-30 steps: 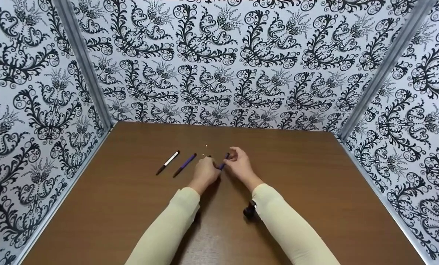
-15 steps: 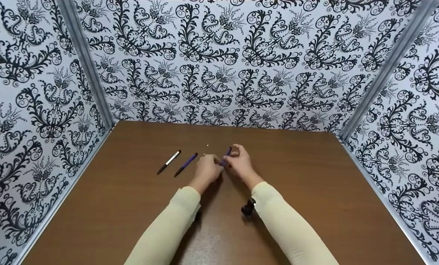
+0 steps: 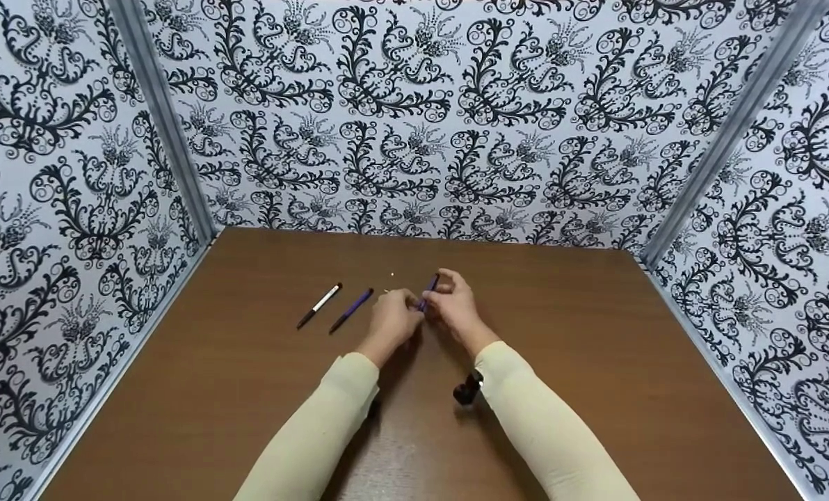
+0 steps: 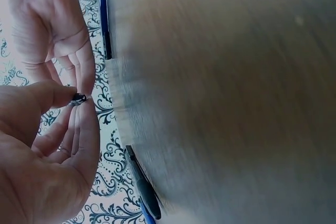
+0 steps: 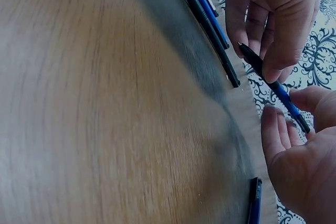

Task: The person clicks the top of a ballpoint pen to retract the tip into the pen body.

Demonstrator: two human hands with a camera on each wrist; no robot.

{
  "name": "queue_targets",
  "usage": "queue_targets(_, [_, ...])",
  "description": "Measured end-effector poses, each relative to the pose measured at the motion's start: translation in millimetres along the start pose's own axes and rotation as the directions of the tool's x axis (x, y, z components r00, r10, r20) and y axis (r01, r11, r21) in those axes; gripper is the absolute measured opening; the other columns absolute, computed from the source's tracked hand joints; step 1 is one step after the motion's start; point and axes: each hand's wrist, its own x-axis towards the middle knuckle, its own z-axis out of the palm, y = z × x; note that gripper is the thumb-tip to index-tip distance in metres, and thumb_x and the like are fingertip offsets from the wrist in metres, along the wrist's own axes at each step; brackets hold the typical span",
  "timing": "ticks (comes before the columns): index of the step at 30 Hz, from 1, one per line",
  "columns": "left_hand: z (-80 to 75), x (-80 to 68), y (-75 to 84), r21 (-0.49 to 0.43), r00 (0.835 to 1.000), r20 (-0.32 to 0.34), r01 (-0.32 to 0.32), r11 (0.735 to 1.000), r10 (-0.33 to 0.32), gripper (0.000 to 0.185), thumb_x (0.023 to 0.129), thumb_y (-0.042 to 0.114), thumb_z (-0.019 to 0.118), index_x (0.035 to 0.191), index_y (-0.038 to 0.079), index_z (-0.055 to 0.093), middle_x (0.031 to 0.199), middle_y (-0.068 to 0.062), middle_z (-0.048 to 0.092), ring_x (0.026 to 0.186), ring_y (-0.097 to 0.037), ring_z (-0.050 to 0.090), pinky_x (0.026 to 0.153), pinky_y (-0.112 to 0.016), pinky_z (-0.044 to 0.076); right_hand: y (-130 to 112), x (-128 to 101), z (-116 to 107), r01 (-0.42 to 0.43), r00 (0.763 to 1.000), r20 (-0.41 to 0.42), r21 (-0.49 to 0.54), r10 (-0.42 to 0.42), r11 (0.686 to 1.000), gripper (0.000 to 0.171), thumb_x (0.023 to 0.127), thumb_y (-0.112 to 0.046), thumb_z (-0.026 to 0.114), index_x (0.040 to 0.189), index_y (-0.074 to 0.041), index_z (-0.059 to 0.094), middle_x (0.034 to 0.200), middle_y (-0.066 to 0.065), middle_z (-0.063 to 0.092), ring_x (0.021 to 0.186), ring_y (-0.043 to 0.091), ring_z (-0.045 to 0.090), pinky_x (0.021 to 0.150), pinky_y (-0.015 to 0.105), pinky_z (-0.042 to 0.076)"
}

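Note:
Both hands meet over the table, around one blue ballpoint pen (image 3: 431, 284) with dark ends. My left hand (image 3: 395, 316) pinches its dark tip section (image 5: 252, 59) between thumb and fingers. Toward the other end, my right hand (image 3: 456, 305) holds the blue barrel (image 5: 284, 97) with thumb and curled fingers. In the left wrist view, only the dark end of this pen (image 4: 78, 98) shows, at the left thumb tip. Left of the hands, a second blue pen (image 3: 350, 311) and a white pen with a dark grip (image 3: 319, 306) lie side by side, slanted alike.
The brown table (image 3: 247, 403) has patterned walls (image 3: 414, 125) on its back and sides. A small pale speck (image 3: 392, 274) lies beyond the hands. Another pen (image 5: 254, 201) lies at the bottom of the right wrist view. A black device (image 3: 467, 390) sits at the right cuff.
The held pen and the right fingers have shifted slightly away from the body, and more of the pen's far end shows. The pens lying on the left stay in place.

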Motion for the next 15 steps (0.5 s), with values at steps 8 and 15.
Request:
queue_targets(8, [-0.8, -2.6, 1.2, -0.028, 1.0, -0.015, -0.008, 1.0, 0.008, 0.015, 0.093, 0.01, 0.081, 0.108, 0.009, 0.081, 0.09, 0.001, 0.074, 0.079, -0.018, 0.071, 0.078, -0.04, 0.063, -0.6, -0.4, 2.2, 0.027, 0.999, -0.025, 0.02, -0.027, 0.999, 0.063, 0.09, 0.012, 0.078, 0.149, 0.001, 0.059, 0.112, 0.021, 0.071, 0.088, 0.02, 0.069, 0.081, 0.039, 0.064])
queue_targets(15, [0.2, -2.0, 1.0, -0.024, 0.999, -0.034, -0.012, 1.0, 0.012, 0.013, 0.092, 0.011, 0.082, 0.105, 0.01, 0.081, 0.091, 0.001, 0.074, 0.081, -0.018, 0.071, 0.079, -0.04, 0.062, -1.9, -1.0, 2.1, 0.044, 0.999, -0.015, 0.054, -0.044, 0.998, 0.062, 0.09, 0.015, 0.077, 0.149, 0.002, 0.059, 0.115, 0.027, 0.072, 0.085, 0.017, 0.069, 0.075, 0.031, 0.06])
